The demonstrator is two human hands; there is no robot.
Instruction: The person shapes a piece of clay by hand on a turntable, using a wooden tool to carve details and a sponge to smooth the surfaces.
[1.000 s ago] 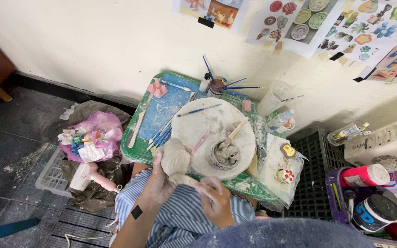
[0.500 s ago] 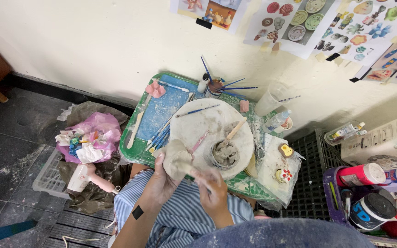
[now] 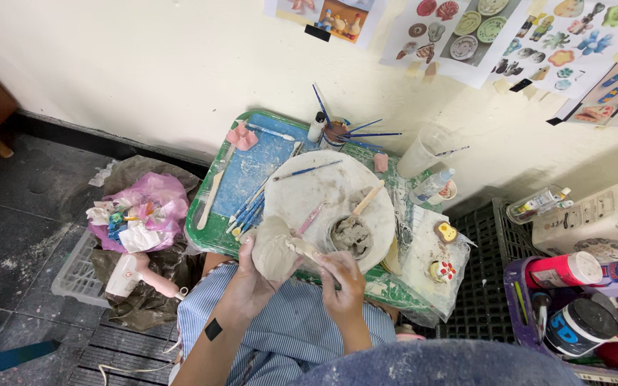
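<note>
Head view: both hands, left (image 3: 246, 282) and right (image 3: 343, 286), curled around grey clay piece (image 3: 275, 249).

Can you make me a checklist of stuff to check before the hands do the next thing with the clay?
1. Left hand holds the grey clay piece from below: ok.
2. Right hand touches the clay piece's side: ok.
3. Small bowl of wet clay sits close, on the round white board: ok.
4. Wooden tool rests in the bowl, free to grab: ok.
5. Brushes lie beside the board: ok.
6. Clay soft enough: cannot tell.
</note>
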